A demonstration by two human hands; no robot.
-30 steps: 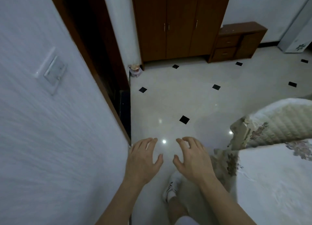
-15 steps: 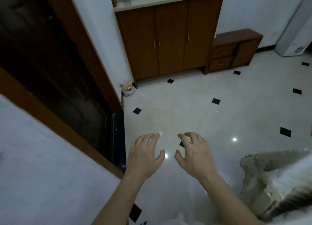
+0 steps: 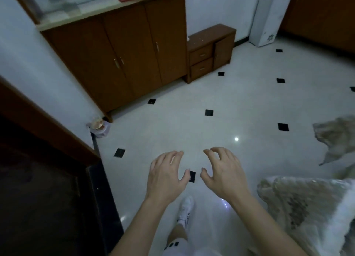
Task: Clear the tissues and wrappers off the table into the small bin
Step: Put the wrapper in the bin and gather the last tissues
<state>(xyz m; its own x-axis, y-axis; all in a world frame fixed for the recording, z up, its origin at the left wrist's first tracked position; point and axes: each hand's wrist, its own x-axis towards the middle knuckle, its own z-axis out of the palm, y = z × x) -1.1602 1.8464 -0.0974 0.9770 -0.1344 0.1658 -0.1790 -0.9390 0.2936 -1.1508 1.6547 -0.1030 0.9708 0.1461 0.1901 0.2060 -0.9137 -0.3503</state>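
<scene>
My left hand (image 3: pixel 166 176) and my right hand (image 3: pixel 222 174) hover side by side over the white tiled floor, palms down, fingers spread and slightly curled, holding nothing. A small bin (image 3: pixel 99 127) lined with a pale bag stands on the floor at the wall corner beside the tall cabinet, some way ahead and left of my left hand. A table draped in a floral cloth (image 3: pixel 307 207) shows at the lower right. No tissues or wrappers are visible.
A brown three-door cabinet (image 3: pixel 123 63) and a low drawer unit (image 3: pixel 209 53) line the far wall. A dark doorway (image 3: pixel 38 188) with a brown frame fills the lower left. My white shoe (image 3: pixel 185 209) is on the floor below my hands.
The view has swung right and up: the left wall and door frame slid away, the cabinet and bin came closer. Both hands kept their open pose.
</scene>
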